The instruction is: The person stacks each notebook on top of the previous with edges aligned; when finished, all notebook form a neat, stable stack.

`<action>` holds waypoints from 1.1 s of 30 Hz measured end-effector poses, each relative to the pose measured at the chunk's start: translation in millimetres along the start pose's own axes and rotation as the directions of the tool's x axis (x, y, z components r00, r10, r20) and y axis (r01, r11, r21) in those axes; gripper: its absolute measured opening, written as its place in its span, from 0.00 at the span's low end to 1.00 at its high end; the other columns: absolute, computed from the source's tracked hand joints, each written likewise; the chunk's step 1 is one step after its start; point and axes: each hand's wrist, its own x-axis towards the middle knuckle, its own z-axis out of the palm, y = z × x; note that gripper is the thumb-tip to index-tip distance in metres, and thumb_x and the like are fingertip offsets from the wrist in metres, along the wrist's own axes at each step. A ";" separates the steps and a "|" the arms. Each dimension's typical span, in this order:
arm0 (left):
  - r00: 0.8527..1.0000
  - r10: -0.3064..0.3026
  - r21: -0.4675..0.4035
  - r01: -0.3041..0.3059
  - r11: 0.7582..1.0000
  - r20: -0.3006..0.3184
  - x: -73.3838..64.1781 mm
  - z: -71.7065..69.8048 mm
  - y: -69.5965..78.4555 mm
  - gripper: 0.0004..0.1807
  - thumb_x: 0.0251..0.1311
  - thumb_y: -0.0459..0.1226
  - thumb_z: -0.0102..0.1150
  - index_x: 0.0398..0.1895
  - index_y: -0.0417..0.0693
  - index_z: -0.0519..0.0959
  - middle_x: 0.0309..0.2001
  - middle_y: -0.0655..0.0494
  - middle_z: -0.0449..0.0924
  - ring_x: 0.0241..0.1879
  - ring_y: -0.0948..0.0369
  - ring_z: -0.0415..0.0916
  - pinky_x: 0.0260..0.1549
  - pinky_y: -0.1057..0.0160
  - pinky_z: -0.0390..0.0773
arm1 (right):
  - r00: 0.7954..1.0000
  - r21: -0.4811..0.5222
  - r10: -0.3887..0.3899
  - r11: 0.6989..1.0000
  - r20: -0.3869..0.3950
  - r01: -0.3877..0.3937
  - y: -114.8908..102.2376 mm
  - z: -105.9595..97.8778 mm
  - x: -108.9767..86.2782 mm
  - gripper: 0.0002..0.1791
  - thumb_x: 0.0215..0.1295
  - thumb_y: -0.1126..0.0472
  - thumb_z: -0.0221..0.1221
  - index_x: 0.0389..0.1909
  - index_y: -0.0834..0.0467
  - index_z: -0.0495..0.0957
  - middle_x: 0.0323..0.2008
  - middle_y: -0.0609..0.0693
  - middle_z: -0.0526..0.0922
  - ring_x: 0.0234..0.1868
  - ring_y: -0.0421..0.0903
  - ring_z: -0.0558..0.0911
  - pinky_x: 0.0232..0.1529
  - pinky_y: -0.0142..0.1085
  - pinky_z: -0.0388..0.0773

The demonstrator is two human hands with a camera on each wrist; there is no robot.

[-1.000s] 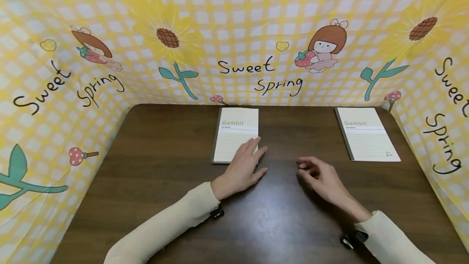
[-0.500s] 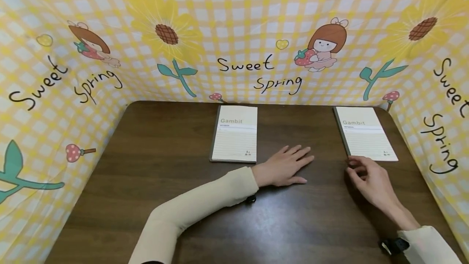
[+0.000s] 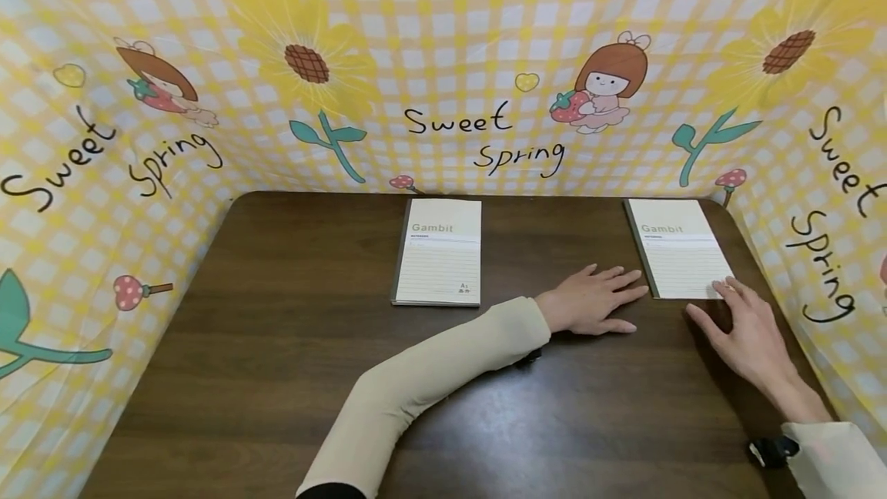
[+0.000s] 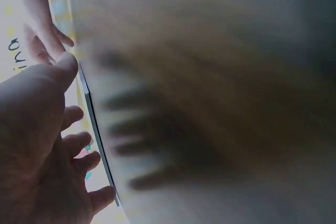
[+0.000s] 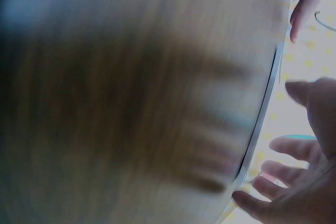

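A cream notebook (image 3: 682, 252) with a dark spine and "Gambit" on its cover lies at the back right of the table. My left hand (image 3: 594, 300) is spread, palm down, just left of its spine, fingertips close to the lower left corner. At the notebook's lower right corner, my right hand (image 3: 751, 333) has its fingertips overlapping the cover, thumb held apart. Neither hand grips anything. In the left wrist view, the notebook's thin edge (image 4: 100, 140) shows beyond the loosely spread fingers. A second Gambit notebook (image 3: 440, 252), with a thicker edge, lies at the back middle.
The dark brown wooden table (image 3: 263, 376) reaches back to a yellow checked cloth (image 3: 443, 45) that rises behind it and on both sides. My left sleeve (image 3: 430, 376) crosses the table in front of the middle notebook.
My left hand has left the middle notebook and moved right towards the other one. My right hand has also moved right, its fingers opening out, to that notebook's corner. Both notebooks stay in place.
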 end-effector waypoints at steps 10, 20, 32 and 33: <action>0.999 -0.016 0.016 0.015 1.000 0.046 17.3 -7.1 12.2 0.41 0.74 0.71 0.27 0.85 0.75 0.36 0.85 0.74 0.28 0.85 0.69 0.31 0.85 0.56 0.41 | 0.969 -0.019 0.042 0.999 0.243 -0.039 6.5 1.1 -3.9 0.46 0.83 0.41 0.46 0.78 0.78 0.48 0.80 0.77 0.43 0.81 0.76 0.43 0.74 0.74 0.44; 0.998 -0.043 0.067 0.039 0.997 0.048 18.2 -12.7 19.2 0.41 0.72 0.72 0.29 0.85 0.74 0.46 0.86 0.70 0.38 0.86 0.66 0.37 0.84 0.57 0.46 | 0.967 -0.022 0.036 0.999 0.252 -0.031 -2.4 1.9 -8.9 0.46 0.82 0.41 0.49 0.78 0.76 0.50 0.79 0.78 0.46 0.79 0.78 0.46 0.73 0.75 0.47; 0.993 -0.074 0.106 0.064 0.992 0.093 -24.1 -5.6 22.8 0.40 0.73 0.71 0.34 0.84 0.77 0.45 0.86 0.67 0.40 0.85 0.63 0.44 0.83 0.54 0.52 | 0.943 -0.035 0.048 0.999 0.330 -0.039 -36.5 8.1 -31.6 0.50 0.78 0.37 0.53 0.81 0.70 0.50 0.80 0.76 0.44 0.79 0.80 0.47 0.67 0.78 0.52; 0.993 -0.074 0.102 0.065 0.993 0.088 -29.6 -4.5 22.2 0.40 0.73 0.71 0.35 0.84 0.76 0.45 0.86 0.66 0.40 0.85 0.63 0.44 0.83 0.53 0.53 | 0.939 -0.030 0.047 0.999 0.340 -0.039 -40.2 8.6 -33.5 0.50 0.78 0.36 0.53 0.81 0.69 0.49 0.81 0.75 0.43 0.79 0.79 0.45 0.67 0.78 0.52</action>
